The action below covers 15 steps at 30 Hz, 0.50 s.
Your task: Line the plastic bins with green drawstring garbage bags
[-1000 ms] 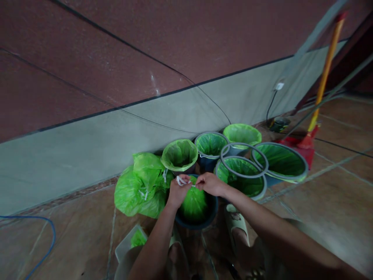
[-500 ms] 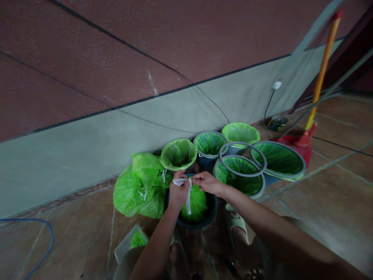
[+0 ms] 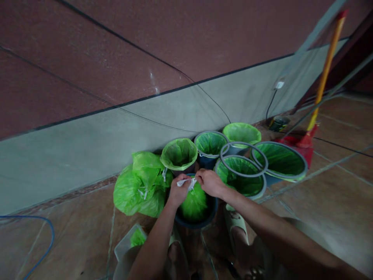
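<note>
A green garbage bag (image 3: 194,204) stands gathered at its top inside a dark blue bin (image 3: 201,224). White drawstring (image 3: 190,183) runs around the gathered neck, between my two hands. My left hand (image 3: 178,191) is closed on the drawstring, its white end sticking out over the fingers. From the other side my right hand (image 3: 208,182) pinches the drawstring close to the bag's neck. Left of the bin, filled green bags (image 3: 140,194) with white ties lie on the floor against the wall. Just behind my hands is a bin lined with a green bag (image 3: 178,155).
More lined bins stand to the right: one with a grey rim (image 3: 211,144), another by the wall (image 3: 241,134), and one under a loose grey ring (image 3: 223,155). A red dustpan (image 3: 305,142) with a yellow handle leans beyond. A clear container (image 3: 124,243) sits by my left leg.
The drawstring's long hanging end is drawn up and now bunches at the bag's neck. My right hand has turned and curled more tightly; my left hand stays beside it.
</note>
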### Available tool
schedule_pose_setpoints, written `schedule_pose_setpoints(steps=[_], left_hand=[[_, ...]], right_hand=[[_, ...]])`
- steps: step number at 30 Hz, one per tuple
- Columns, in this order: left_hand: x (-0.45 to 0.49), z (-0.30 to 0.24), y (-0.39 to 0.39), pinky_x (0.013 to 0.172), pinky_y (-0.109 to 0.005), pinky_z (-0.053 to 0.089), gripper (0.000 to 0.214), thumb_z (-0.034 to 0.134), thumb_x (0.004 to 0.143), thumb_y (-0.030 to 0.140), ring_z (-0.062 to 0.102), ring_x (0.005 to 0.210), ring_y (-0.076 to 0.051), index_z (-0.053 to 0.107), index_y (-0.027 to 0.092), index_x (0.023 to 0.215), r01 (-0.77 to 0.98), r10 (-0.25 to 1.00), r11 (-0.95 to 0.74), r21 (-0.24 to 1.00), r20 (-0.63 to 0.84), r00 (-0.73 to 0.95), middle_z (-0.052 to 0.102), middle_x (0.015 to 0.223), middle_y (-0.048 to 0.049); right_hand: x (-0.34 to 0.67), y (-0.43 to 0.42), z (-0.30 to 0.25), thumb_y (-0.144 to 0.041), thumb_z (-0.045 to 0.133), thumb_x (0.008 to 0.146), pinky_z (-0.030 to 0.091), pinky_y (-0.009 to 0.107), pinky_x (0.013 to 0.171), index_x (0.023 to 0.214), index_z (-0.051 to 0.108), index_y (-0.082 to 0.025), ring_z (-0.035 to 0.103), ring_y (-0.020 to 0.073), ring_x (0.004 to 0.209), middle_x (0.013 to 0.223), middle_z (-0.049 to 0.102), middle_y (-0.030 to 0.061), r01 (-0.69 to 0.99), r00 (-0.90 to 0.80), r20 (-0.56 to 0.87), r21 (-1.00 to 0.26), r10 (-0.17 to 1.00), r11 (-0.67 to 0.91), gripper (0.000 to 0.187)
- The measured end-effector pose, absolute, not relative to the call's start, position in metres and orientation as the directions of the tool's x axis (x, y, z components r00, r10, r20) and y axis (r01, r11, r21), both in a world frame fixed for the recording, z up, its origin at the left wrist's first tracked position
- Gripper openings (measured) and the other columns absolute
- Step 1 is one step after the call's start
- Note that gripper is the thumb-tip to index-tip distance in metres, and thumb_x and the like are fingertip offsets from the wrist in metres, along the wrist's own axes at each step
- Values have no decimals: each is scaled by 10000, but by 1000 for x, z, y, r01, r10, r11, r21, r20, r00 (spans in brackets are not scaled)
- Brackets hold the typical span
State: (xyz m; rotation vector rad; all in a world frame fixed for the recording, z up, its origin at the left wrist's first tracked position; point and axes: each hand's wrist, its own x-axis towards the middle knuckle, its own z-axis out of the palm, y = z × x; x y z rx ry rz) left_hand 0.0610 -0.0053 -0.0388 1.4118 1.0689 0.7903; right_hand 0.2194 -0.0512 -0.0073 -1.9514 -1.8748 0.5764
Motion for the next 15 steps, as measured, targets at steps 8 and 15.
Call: schedule_pose_setpoints(steps=[8, 15], left_hand=[[55, -78, 0, 590, -223, 472, 72, 554, 790, 196, 618, 606, -126, 561, 188, 719, 353, 939, 173, 919, -263, 223, 608, 629, 17], [39, -99, 9, 602, -247, 456, 73, 585, 765, 131, 604, 595, -150, 592, 176, 707, 587, 900, 151, 796, -357, 252, 601, 573, 1]], right_hand=[[227, -59, -21, -97, 436, 868, 484, 306, 762, 997, 692, -106, 683, 257, 944, 1043, 698, 161, 968, 107, -257, -192, 960, -160, 287], [227, -58, -34, -151, 458, 881, 479, 344, 873, 1139, 658, -128, 658, 261, 1015, 1099, 688, 151, 955, 80, -338, -242, 938, -169, 327]])
